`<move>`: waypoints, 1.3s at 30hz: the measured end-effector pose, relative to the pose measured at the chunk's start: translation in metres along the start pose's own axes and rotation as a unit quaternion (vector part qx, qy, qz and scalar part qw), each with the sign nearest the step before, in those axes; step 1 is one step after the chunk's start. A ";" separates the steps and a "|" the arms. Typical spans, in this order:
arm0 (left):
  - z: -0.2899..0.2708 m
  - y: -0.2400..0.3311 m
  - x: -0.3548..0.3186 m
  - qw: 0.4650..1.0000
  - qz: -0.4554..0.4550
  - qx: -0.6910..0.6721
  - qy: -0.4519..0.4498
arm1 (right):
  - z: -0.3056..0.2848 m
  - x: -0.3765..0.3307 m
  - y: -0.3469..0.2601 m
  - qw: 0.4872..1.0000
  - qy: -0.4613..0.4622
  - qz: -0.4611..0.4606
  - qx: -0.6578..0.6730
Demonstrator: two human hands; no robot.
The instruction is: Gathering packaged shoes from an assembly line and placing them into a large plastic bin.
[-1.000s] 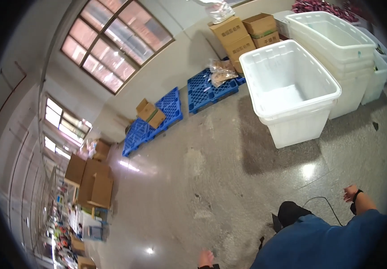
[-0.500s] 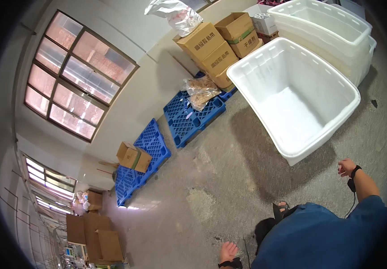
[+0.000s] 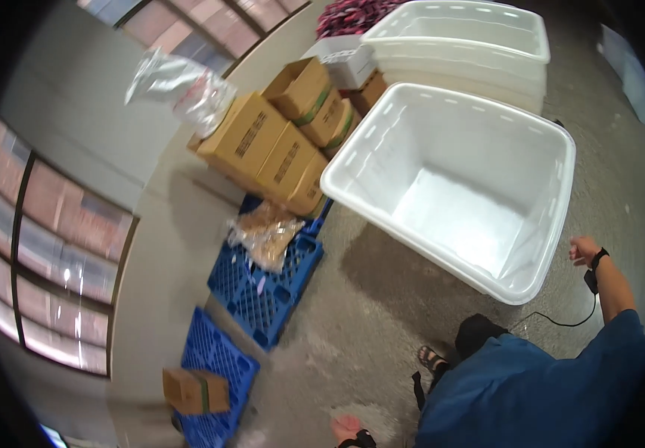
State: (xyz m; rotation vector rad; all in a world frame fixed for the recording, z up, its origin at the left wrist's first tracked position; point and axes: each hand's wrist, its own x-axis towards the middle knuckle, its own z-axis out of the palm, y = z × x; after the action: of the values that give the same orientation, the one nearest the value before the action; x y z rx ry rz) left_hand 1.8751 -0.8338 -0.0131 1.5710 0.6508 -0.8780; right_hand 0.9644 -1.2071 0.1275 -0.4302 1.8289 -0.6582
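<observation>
My left hand (image 3: 346,428) hangs low at the lower edge over the concrete floor, a black band on its wrist. It touches nothing, and its slightly blurred fingers look loosely apart. At the right, my right hand (image 3: 584,251) is held out with its fingers loosely bent and nothing in them. A black wristband with a small device and a cable sits behind it. Just left of that hand, without contact, stands a large white plastic tub (image 3: 453,216), its inside bare. Behind it is a stack of similar white tubs (image 3: 464,63).
Blue plastic pallets (image 3: 262,299) lie along the wall, one bearing a small carton (image 3: 195,390) and another a clear plastic bag (image 3: 266,235). Stacked cartons (image 3: 262,153) carry a silvery bag (image 3: 180,89). A white crate (image 3: 345,63) stands behind, near a dark pink heap (image 3: 352,16).
My view has turned left and come closer to the white tub, which now sits nearer my body. My feet have stepped, and both hands remain free.
</observation>
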 end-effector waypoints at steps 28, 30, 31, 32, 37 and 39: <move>0.928 0.189 -0.012 0.823 -0.204 0.238 -0.473 | 0.086 0.111 -0.148 0.915 0.297 0.032 0.269; 0.939 0.146 -0.055 0.863 -0.200 0.303 -0.350 | 0.072 0.094 -0.115 0.905 0.337 0.043 0.257; 0.935 0.144 -0.072 0.860 -0.199 0.303 -0.360 | 0.068 0.092 -0.112 0.906 0.338 0.033 0.254; 0.938 0.150 -0.080 0.847 -0.173 0.329 -0.380 | 0.071 0.091 -0.122 0.911 0.325 0.034 0.251; 0.950 0.160 -0.118 0.832 -0.162 0.323 -0.422 | 0.066 0.088 -0.130 0.910 0.341 0.052 0.228; 0.955 0.177 -0.103 0.805 -0.157 0.318 -0.476 | 0.073 0.091 -0.144 0.917 0.375 0.056 0.127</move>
State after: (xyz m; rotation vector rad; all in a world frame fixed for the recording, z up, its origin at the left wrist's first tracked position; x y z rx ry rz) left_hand 1.7850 -1.7969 0.1187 1.3147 -0.1673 -2.0984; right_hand 0.9986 -1.3895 0.1319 0.1358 2.4126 -1.0626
